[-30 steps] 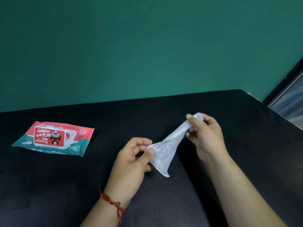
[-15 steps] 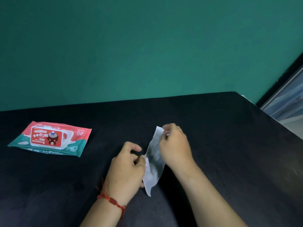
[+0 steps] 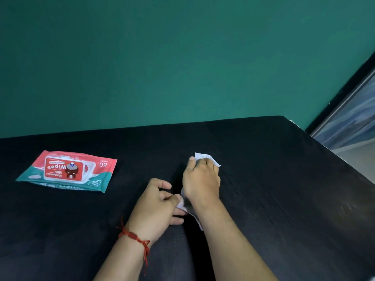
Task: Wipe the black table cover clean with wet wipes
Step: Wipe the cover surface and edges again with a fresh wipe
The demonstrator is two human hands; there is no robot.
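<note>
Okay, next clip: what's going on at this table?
A person is laying a white wet wipe flat on the black table cover. The right hand presses down on top of it, while the left hand pinches its near edge. The wipes pack lies closed off to the left, untouched.

Wipes pack (image 3: 67,170) lies left of wipe (image 3: 206,157).
</note>
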